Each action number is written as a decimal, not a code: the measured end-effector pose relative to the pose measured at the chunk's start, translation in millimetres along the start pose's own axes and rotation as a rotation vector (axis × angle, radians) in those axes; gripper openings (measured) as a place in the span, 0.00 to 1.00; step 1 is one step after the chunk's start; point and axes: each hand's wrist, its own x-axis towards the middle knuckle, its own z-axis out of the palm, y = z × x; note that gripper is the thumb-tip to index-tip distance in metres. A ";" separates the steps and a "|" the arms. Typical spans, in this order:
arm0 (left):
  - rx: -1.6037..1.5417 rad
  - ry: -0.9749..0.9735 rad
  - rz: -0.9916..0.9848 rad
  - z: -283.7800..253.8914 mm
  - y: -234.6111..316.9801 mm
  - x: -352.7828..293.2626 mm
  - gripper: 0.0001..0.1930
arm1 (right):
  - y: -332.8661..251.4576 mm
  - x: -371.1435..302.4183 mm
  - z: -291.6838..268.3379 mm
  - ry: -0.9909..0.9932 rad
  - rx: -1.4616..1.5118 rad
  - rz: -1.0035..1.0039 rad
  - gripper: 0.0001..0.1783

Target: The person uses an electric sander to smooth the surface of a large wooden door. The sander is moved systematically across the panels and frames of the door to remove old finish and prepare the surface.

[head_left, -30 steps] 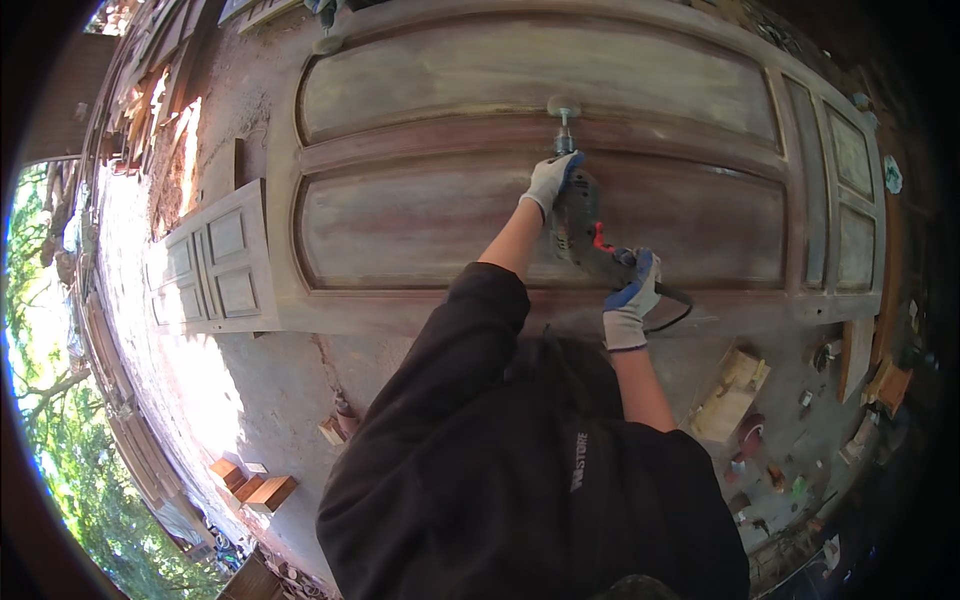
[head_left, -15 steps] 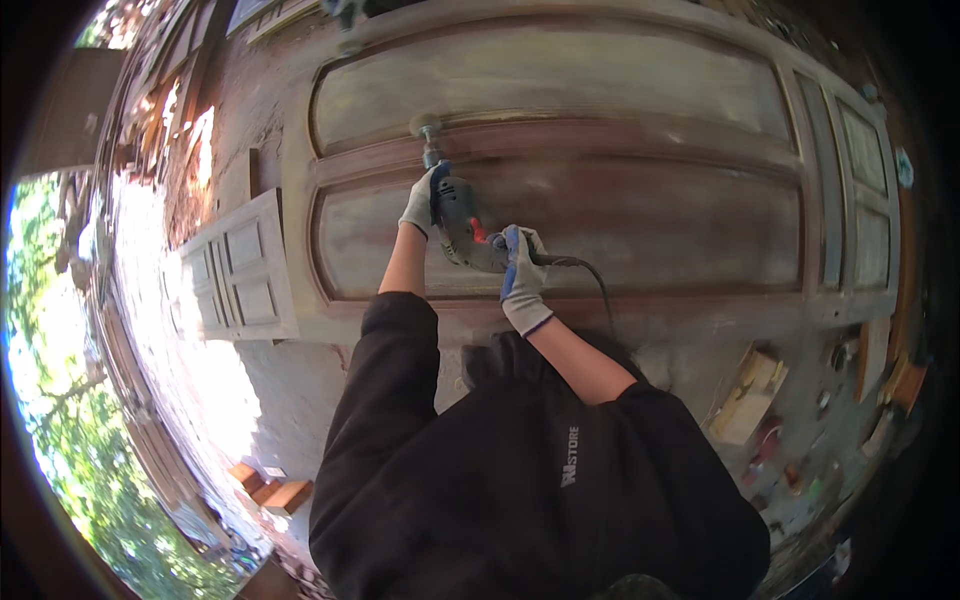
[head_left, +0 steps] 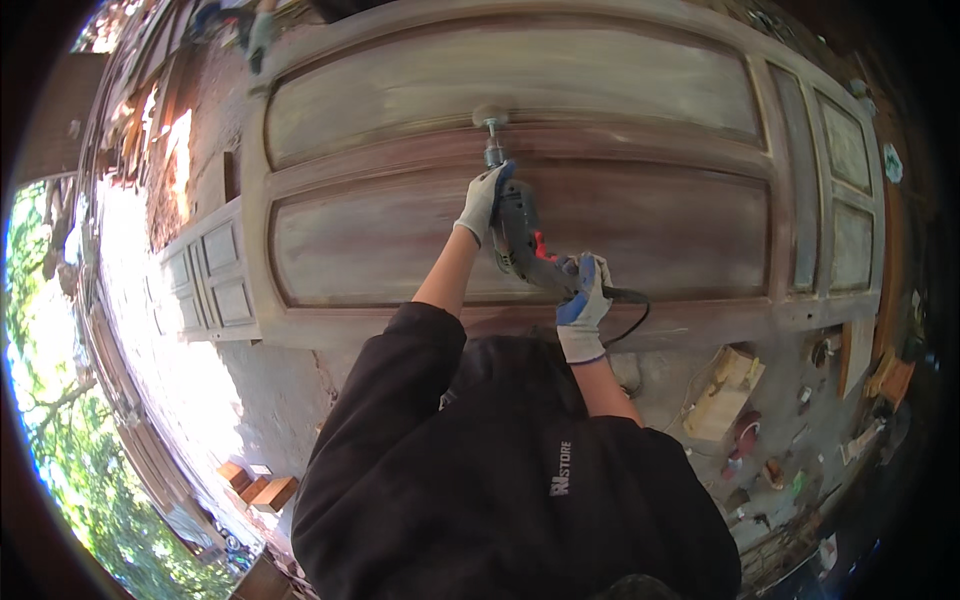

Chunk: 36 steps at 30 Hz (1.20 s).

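A corded power drill [head_left: 518, 225] with a grey body and a red switch is held in both my gloved hands. Toward its front, near the chuck, my left hand [head_left: 484, 200] is wrapped round the tool. My right hand [head_left: 584, 305] grips the rear handle, where the black cord comes out. A round, blurred brush-like head [head_left: 490, 116] on the drill's shaft meets the moulding between two long panels of a wooden door [head_left: 520, 145]. The door lies flat in front of me, its brown finish mixed with pale, dusty patches.
Another panelled door [head_left: 215, 272] lies to the left. Wooden blocks [head_left: 268, 492] rest at the lower left. At right, a pale board [head_left: 725, 395] and scattered small items lie on the ground. Someone else's arm [head_left: 262, 40] with a tool shows at the top left.
Both hands and the drill have shifted right along the door's moulding. My view has moved a little, and the other person's arm now shows farther left.
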 end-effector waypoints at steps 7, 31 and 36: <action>0.136 -0.020 0.089 148.7 -75.1 8.2 0.23 | -82.9 57.5 -120.0 0.059 0.119 -0.021 0.06; -0.034 0.092 -0.015 91.3 -44.0 9.0 0.21 | -68.0 76.7 -85.3 -0.068 0.028 0.118 0.05; 0.133 0.006 0.065 163.2 -95.1 16.3 0.27 | -105.8 87.6 -143.8 0.035 0.008 -0.003 0.06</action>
